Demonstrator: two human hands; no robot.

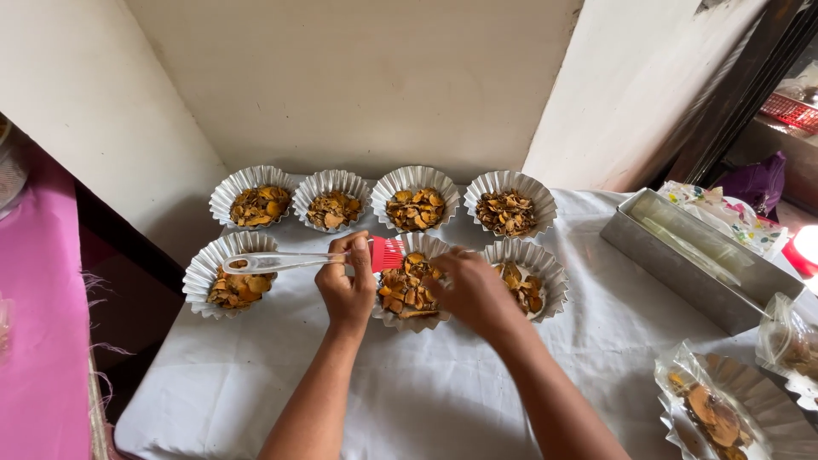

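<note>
Fluted foil cups holding dried orange-brown slices: seven on the white cloth, four [250, 194] [333, 198] [415, 196] [509, 201] beyond the fingers and three [223, 274] [409, 288] [530, 274] level with them. Red silicone brush [290, 260]: one. Rectangular metal loaf tin [699, 271]: one. Clear bags of cups [737, 409]: one countable.

Bare white cloth [409, 400] in front gives open passage up to the foil cups [332, 200], which stand rim to rim in two rows against the wall [358, 85]. A metal tin [682, 273] and bagged cups [733, 409] block the right.

Cream walls [358, 77] corner a white-clothed table [426, 400].
</note>
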